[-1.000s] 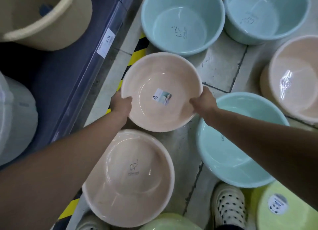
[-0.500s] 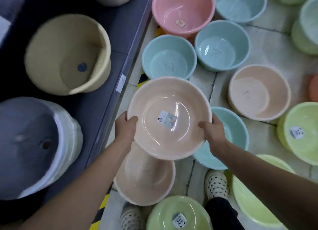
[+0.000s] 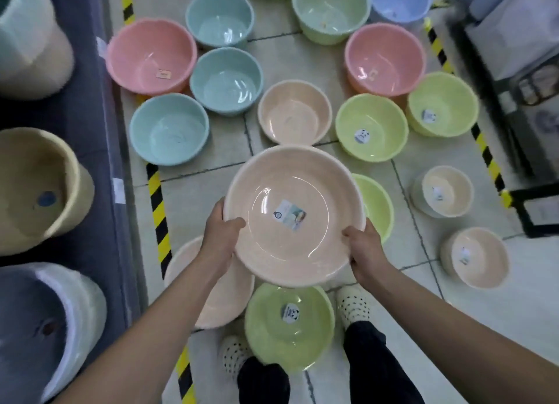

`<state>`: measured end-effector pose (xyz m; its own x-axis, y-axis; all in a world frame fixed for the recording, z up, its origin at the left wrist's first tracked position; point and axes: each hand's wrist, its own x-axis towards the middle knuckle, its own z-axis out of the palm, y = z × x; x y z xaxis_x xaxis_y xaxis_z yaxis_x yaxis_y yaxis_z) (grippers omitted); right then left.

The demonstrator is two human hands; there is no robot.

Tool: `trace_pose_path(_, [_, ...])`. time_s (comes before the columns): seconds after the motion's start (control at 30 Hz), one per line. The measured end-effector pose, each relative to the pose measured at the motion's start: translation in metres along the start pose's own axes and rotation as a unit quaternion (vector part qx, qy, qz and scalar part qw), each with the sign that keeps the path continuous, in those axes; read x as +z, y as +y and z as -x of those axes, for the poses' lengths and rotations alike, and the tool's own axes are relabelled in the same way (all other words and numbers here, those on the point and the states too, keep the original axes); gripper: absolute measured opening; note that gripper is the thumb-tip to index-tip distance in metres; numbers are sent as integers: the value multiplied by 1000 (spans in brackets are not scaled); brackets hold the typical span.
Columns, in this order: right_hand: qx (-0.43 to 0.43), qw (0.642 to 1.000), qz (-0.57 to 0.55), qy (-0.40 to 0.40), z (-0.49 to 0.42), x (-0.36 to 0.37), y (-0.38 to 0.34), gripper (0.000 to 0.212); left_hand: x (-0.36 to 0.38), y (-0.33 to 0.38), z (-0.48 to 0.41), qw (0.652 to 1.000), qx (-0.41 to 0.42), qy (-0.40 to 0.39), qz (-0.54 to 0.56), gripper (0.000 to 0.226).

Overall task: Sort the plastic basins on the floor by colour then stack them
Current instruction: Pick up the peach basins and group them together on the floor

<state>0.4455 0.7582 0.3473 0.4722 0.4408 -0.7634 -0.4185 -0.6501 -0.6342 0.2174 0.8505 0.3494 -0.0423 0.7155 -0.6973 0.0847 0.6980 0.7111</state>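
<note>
Pale floor tiles (image 3: 199, 198) fill a shop aisle edged with striped yellow-and-black tape (image 3: 157, 210), and a dark shelf (image 3: 99, 125) runs along the left. Both hands grasp one large peach basin (image 3: 272, 252), mouth up, above the floor. The left hand (image 3: 222, 237) clasps its near-left rim with the thumb inside, and the right hand (image 3: 363, 249) clasps its near-right rim. Under the left forearm a second peach basin (image 3: 233, 300) sits on the tiles, just beside a green basin (image 3: 287, 322) that stands between two spotted shoes (image 3: 354, 308). A second green basin (image 3: 376, 207) is half hidden behind the lifted one. Farther off stand teal basins (image 3: 169, 128), pink basins (image 3: 151, 57) and more green and peach ones. A yellow tub (image 3: 36, 185) lies on its side on the shelf.
</note>
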Motion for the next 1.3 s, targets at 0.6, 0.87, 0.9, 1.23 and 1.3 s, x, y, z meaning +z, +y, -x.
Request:
trace_pose_path(0.6, [80, 984, -29, 156, -141, -456, 208, 38, 405, -310, 74, 978, -103, -151, -97, 58])
trace_pose_path(0.87, [45, 991, 8, 127, -266, -474, 310, 44, 447, -431, -5, 984, -61, -100, -134, 51])
trace_pose_path(0.9, [38, 991, 8, 128, -280, -473, 320, 44, 449, -441, -15, 983, -45, -103, -145, 51])
trace_pose_path(1.23, [1, 984, -11, 177, -341, -471, 375, 36, 460, -484, -80, 948, 72, -171, -257, 46])
trace_pose_path(1.3, [-29, 979, 0, 203, -343, -470, 376, 36, 460, -487, -87, 943, 89, -187, -260, 43])
